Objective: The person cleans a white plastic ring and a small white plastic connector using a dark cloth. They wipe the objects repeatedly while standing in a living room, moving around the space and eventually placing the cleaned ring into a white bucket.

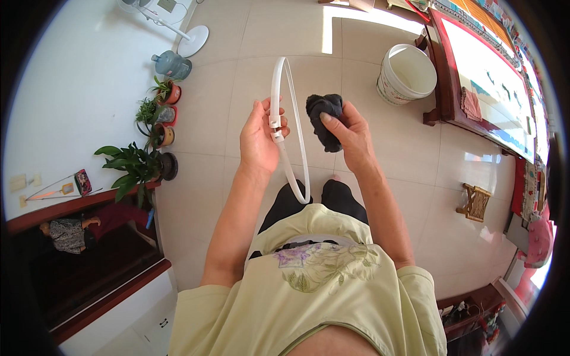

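Observation:
A thin white plastic hoop [305, 147], seen nearly edge-on, rises in front of me and reaches down to my knees. My left hand [263, 135] holds it at a joint where two white collars sit with a small gap between them. My fingers pass behind the hoop and the palm faces up. To the right, my right hand [352, 133] grips a bunched dark grey cloth [325, 120], the thumb pressed on its front. The cloth and the hoop are apart.
A white bucket [409, 73] stands by a dark wooden table [445, 80] at right. A small folding stool [475, 202] is lower right. Potted plants [133, 167], a blue water bottle [173, 65] and a white fan base [193, 41] line the left wall.

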Demonstrator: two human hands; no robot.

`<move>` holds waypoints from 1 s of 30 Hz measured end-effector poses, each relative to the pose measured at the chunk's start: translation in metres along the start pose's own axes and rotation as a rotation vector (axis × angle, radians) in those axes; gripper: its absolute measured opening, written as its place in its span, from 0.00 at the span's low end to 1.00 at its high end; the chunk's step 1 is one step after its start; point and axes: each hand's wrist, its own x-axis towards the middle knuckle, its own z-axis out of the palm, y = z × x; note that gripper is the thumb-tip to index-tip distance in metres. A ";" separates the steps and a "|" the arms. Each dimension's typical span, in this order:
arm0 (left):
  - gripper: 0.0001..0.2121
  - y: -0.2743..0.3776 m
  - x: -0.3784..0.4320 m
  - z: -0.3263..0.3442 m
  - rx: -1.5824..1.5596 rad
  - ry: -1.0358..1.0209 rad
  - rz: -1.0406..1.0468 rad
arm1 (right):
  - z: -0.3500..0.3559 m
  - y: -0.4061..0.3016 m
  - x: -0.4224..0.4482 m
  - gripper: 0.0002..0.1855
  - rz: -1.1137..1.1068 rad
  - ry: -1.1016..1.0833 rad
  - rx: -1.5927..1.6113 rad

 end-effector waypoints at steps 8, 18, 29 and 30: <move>0.08 -0.012 0.003 0.030 -0.103 0.091 0.025 | 0.023 0.012 -0.017 0.18 0.081 -0.092 -0.112; 0.06 0.018 0.028 0.013 -0.471 0.019 0.107 | -0.014 0.055 -0.018 0.18 -0.034 -0.224 -0.253; 0.07 0.060 0.034 0.010 -0.641 -0.112 0.092 | -0.078 0.062 -0.019 0.19 0.098 -0.178 -0.582; 0.07 0.058 0.034 0.011 -0.638 -0.152 0.081 | -0.067 0.044 -0.018 0.19 0.091 -0.185 -0.437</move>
